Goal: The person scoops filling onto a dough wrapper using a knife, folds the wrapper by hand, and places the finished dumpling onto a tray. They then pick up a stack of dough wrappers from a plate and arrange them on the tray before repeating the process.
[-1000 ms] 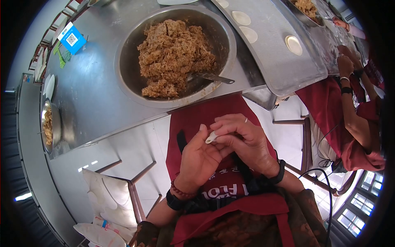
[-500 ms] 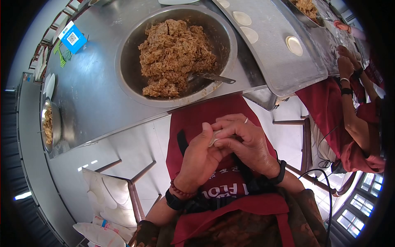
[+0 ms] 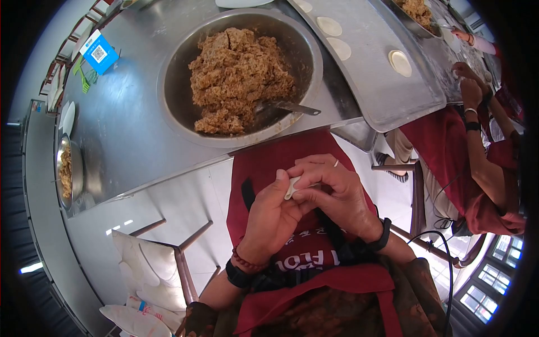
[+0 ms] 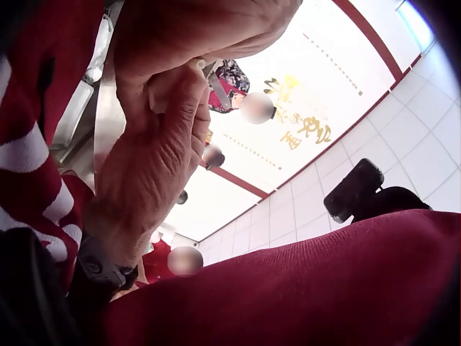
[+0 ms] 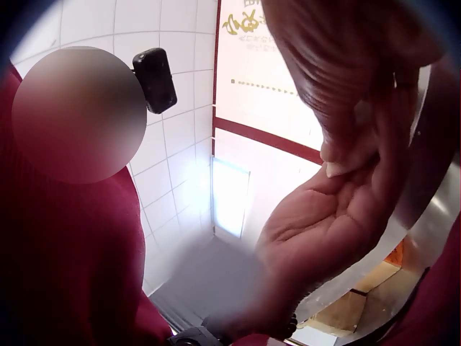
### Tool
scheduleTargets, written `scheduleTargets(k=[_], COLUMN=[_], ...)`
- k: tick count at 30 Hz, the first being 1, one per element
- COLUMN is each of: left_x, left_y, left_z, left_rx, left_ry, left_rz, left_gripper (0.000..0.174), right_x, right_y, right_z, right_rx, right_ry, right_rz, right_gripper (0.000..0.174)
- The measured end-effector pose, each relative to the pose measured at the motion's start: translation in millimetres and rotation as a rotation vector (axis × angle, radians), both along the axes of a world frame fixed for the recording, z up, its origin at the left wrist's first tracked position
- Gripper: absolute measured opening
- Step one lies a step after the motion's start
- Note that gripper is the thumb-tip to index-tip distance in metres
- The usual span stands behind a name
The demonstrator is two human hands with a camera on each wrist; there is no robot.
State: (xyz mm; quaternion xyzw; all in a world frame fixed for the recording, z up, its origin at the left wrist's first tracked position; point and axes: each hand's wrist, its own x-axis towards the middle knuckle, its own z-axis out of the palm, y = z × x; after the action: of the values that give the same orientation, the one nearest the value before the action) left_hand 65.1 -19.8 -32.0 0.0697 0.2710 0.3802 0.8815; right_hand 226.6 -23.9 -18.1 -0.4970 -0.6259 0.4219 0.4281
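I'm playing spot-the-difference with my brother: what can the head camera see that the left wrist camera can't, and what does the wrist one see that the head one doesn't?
Only the head view shows the brown filling, the blue card and the round wrappers. Only the left wrist view shows gold writing and a black gadget. Both show the left grip and right grip together around pale dough.

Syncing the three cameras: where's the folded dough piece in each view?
Head: folded dough piece just below and right of centre.
Left wrist: dough piece upper left, partly hidden.
Right wrist: dough piece right of centre, partly hidden.
Shared landmark: right hand, holding it.
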Motion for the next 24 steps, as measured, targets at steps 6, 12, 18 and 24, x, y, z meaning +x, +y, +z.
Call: scheduleTargets(k=[6, 12, 18, 24], left_x=[-0.1, 1.9, 1.7, -2.3], left_y=[1.2, -4.7, -5.8, -3.0], left_z=[6.3, 0.7, -4.9, -0.9], left_rx=[-0.058, -0.025, 0.023, 0.063], left_ry=[-0.071, -0.102, -0.088, 0.024], left_rz=[0.021, 0.052, 0.062, -0.026], left_gripper=[0.050, 0.045, 0.043, 0.041], right_x=[-1.5, -4.5, 1.1, -1.7], right_y=[-2.1, -2.9, -4.0, -7.8], right_z=[-1.6, 0.6, -11.4, 0.7], right_rx=[-0.180, -0.373, -0.038, -0.232], right_ry=[0.211, 0.468, 0.111, 0.171], right_rz=[-0.074, -0.119, -0.014, -0.054], right_gripper=[0.011, 0.010, 0.017, 0.028])
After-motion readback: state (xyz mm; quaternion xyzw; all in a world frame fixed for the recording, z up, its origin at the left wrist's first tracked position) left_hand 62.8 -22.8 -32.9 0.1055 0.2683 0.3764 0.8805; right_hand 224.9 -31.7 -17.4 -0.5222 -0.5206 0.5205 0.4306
